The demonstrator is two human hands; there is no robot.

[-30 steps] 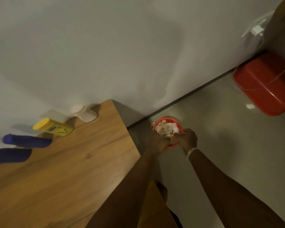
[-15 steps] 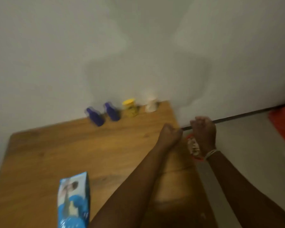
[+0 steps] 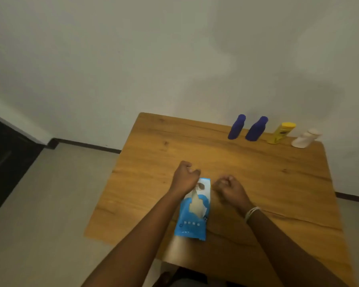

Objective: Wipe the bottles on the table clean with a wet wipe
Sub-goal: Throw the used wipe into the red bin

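Moved since half a second ago: both hands, from the table's right edge to mid-table, at the wet-wipe pack (image 3: pixel 194 212).
Left hand (image 3: pixel 184 177): fingers curled, over pack's far end; grip on it not discernible.
Right hand (image 3: pixel 229 190): fisted, holding nothing visible, just right of pack.
Bottles, well beyond right hand, in a row: two blue bottles (image 3: pixel 235 130), yellow bottle (image 3: pixel 281 133), white bottle (image 3: pixel 305 138).
Table (image 3: pixel 158 154): wood.

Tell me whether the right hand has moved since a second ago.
Yes. The right hand has come from the red bin on the floor to above the table, beside the wipes pack.
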